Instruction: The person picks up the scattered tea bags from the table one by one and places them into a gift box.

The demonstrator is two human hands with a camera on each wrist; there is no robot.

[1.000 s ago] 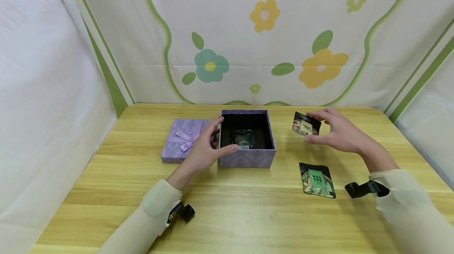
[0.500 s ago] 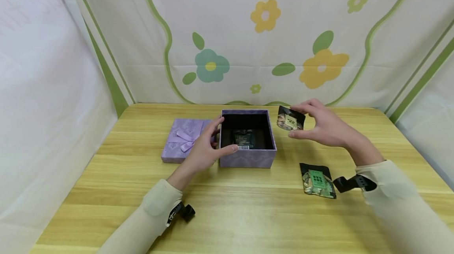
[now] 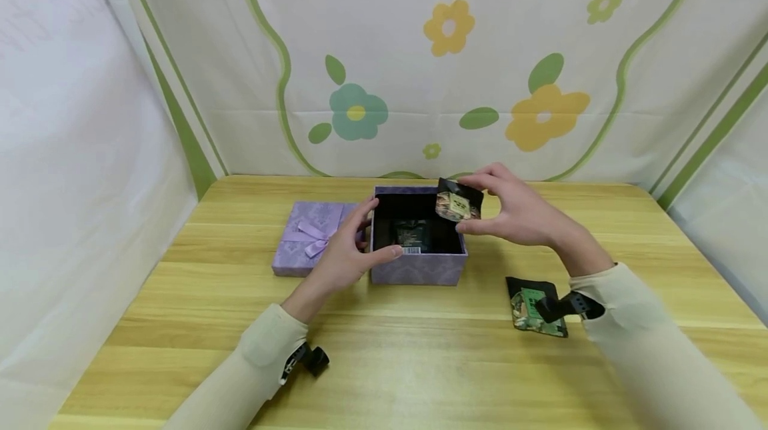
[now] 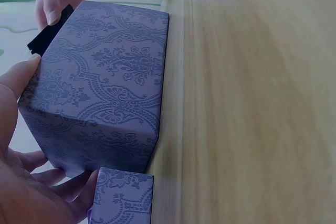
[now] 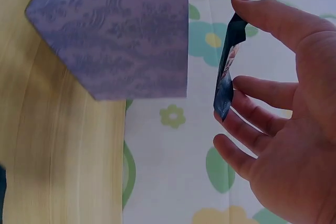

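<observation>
My right hand (image 3: 510,210) pinches a small black pouch (image 3: 459,203) with a pale yellow label, thumb on one edge and fingertips on the other. The pouch overlaps the right rim of the open purple box (image 3: 420,270), and in the right wrist view it hangs above the box's top edge. Dark lining fills the box, where another black pouch (image 3: 413,235) lies back side up, showing its barcode. My left hand (image 3: 348,250) grips the box's left side, thumb at the front rim. In the left wrist view, its fingers (image 4: 52,177) lie along the patterned wall.
The purple lid (image 3: 297,243) with a ribbon bow lies left of the box, partly behind my left hand. A pouch with a green label (image 3: 528,317) lies on the wooden table (image 3: 420,363) at right, partly covered by my right wrist's camera. A flower-printed curtain (image 3: 240,137) stands behind the table.
My right hand has carried the yellow-label pouch leftward, from right of the box to over its right rim. My left hand and the box have stayed in place.
</observation>
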